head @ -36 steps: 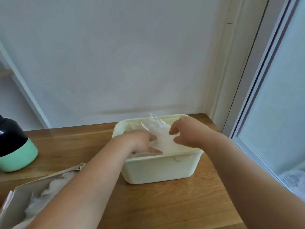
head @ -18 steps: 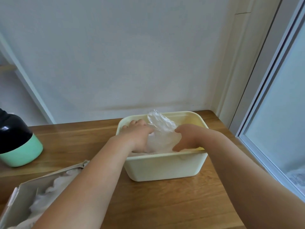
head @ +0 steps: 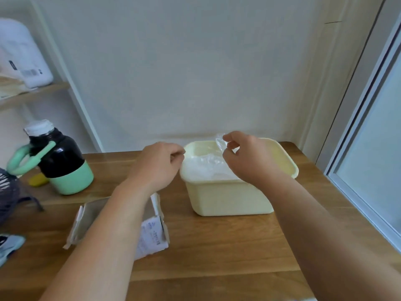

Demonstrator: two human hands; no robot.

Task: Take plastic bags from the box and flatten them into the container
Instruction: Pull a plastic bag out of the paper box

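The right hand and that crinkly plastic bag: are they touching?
Touching. The head view shows the right hand pinching the plastic bag's raised corner between thumb and fingers above the container.

Too blurred to read: printed label on the box [head: 152, 237] flap, barcode sticker on the white package [head: 26, 59] on the shelf.

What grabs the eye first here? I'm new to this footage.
The pale yellow plastic container at centre on the wooden table, clear plastic bags inside. Above it, the right hand pinches a bag's corner; the left hand hovers beside the rim. A black and mint-green bottle stands far left.
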